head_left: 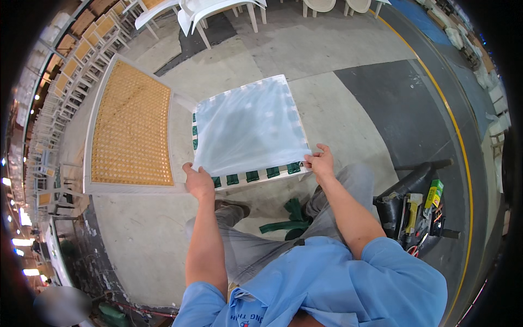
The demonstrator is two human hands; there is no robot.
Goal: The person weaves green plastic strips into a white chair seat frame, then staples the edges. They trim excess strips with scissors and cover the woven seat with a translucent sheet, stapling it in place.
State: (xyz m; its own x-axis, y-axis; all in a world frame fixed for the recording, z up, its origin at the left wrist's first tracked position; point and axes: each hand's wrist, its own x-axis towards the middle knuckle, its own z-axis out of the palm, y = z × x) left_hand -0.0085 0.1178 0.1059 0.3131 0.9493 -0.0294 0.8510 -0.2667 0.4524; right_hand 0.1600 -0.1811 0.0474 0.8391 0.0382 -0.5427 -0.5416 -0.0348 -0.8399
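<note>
A white chair frame (180, 187) stands before me, its back filled with a tan woven cane panel (133, 122) on the left. Over the seat lies a thin, translucent white sheet (250, 122), fairly flat with some creases toward the near edge. Ends of green webbing straps (252, 176) show along the near and left seat rails. At the sheet's near left corner, my left hand (199, 181) pinches its edge. My right hand (320, 162) grips the near right corner between thumb and fingers.
To my right, a black stool (389, 210) carries a yellow staple gun (413, 212) and a green-and-yellow box (434, 193). Green webbing (294, 215) lies on the floor between my feet. Rows of cane chairs (81, 52) line the left; white furniture (223, 11) stands beyond.
</note>
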